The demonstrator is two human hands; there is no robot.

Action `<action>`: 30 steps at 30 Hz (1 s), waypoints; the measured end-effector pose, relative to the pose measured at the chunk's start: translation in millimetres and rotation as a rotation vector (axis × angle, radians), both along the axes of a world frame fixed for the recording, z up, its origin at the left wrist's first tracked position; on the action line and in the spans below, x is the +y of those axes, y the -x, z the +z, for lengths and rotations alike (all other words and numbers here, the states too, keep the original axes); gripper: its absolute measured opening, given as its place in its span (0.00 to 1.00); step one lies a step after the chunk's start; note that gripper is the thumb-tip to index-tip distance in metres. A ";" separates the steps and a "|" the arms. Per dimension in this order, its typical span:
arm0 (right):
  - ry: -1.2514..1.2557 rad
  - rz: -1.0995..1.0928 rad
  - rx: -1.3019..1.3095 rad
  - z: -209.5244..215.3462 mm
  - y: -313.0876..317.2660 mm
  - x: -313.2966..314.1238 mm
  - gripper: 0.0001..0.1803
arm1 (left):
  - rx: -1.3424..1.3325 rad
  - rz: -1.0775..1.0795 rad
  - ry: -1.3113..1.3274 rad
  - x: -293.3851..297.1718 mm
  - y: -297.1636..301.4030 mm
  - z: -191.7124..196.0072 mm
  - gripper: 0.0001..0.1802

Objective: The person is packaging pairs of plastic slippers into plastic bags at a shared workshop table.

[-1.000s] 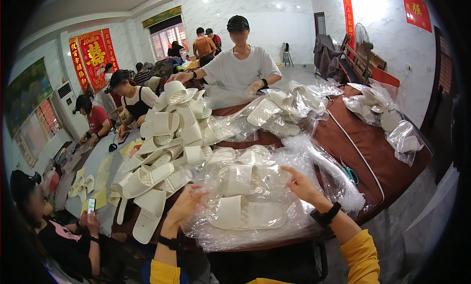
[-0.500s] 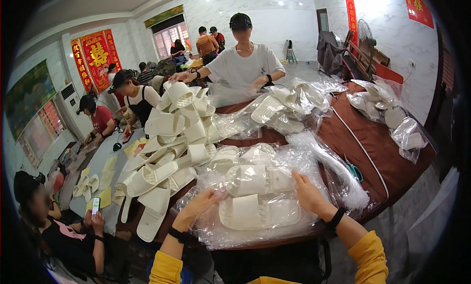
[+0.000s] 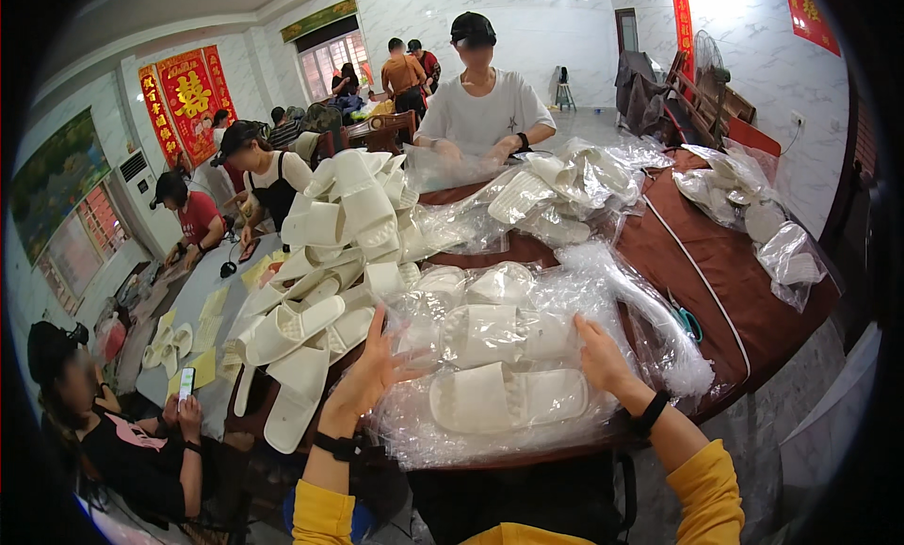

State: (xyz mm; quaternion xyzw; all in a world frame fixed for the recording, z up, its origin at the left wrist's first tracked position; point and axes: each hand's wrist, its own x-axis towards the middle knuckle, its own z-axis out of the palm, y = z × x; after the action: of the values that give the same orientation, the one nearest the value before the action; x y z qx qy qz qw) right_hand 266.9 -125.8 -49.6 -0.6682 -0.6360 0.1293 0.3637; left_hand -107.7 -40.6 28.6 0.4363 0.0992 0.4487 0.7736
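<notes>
Two white slippers lie lengthwise in front of me, a nearer slipper (image 3: 471,399) and a farther slipper (image 3: 480,333), with clear plastic bags (image 3: 414,437) around and under them. My left hand (image 3: 377,368) is at the left ends of these slippers, fingers spread, touching the plastic. At the right end of the farther slipper is my right hand (image 3: 605,359), fingers stretched out along the plastic. Neither hand grips a slipper. Just behind are more white slippers (image 3: 499,283) in clear plastic. To the left rises a heap of loose white slippers (image 3: 363,211).
Bagged slippers (image 3: 565,192) lie across the brown-covered table (image 3: 659,263), with more bagged slippers (image 3: 753,206) at far right. Beside a stack of clear bags (image 3: 650,333) are green-handled scissors (image 3: 690,324). A person in white (image 3: 482,112) handles plastic opposite. Others sit along the left.
My left hand has shifted slightly left and its fingers have spread upward. The person opposite has drawn a hand back from the slipper heap to the plastic.
</notes>
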 end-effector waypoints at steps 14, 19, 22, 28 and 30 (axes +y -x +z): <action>0.052 0.036 -0.074 11.8 2.3 -2.3 0.33 | 1.347 1.068 -1.457 -12.7 16.9 6.0 0.29; 0.028 0.042 -0.122 -1.2 -6.5 -0.2 0.34 | 1.372 0.189 -0.925 7.6 -0.3 -1.5 0.22; 0.072 0.041 -0.139 1.4 -2.1 0.5 0.36 | 1.122 -0.080 -0.523 12.4 -21.7 -7.5 0.27; 0.156 0.090 -0.146 27.7 11.1 -12.7 0.44 | 0.746 -0.045 -0.282 3.8 -41.5 -29.8 0.38; 0.204 0.074 -0.216 32.4 13.4 -14.5 0.47 | 0.729 -0.063 -0.249 0.4 -47.0 -32.4 0.39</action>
State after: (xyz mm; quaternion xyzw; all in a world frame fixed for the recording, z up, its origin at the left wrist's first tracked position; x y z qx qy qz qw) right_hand 253.5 -140.4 -17.2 -0.6876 -0.6793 0.1339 0.2187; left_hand -60.7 -40.2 -3.7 0.6606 0.2991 0.2489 0.6421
